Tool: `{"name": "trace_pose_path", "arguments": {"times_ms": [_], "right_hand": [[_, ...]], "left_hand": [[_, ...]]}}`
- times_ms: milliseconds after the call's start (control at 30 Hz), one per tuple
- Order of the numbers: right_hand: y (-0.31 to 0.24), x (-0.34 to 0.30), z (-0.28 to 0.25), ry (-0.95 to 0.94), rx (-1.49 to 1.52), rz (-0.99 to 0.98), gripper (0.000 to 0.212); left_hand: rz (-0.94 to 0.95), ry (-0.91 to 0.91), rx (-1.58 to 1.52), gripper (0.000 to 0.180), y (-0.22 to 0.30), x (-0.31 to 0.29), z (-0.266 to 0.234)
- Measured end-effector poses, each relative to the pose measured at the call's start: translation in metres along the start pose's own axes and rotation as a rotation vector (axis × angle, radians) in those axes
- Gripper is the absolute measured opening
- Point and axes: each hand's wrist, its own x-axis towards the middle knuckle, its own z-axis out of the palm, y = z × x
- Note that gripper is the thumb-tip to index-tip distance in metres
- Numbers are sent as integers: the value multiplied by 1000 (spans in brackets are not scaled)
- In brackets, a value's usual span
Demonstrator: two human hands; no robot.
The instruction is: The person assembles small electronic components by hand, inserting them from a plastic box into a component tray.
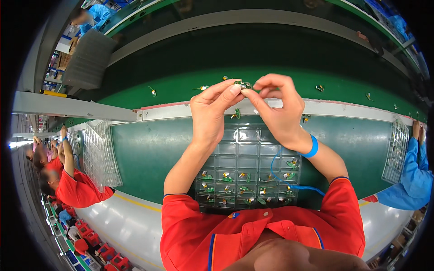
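Left hand (pixel 211 110) and right hand (pixel 276 106) pinch one small part (pixel 242 84) above the part-filled clear tray (pixel 247 151).

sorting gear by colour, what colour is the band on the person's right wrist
Blue, a plain wrist strap with a blue coiled cord; the head view shows it.

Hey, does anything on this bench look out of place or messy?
Slightly. Several small green parts lie scattered loose on the green belt, outside the clear compartment tray. Its far rows are empty. Both hands, left and right, pinch one small part.
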Motion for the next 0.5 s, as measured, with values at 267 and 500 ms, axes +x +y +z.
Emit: {"name": "trace_pose_path", "arguments": {"times_ms": [267, 500], "right_hand": [[9, 3, -5, -108, -55, -105, 19], [4, 2, -1, -99, 0, -101, 22]], "left_hand": [[-64, 49, -41, 19, 2, -2, 4], [58, 67, 51, 19, -2, -6, 7]]}}
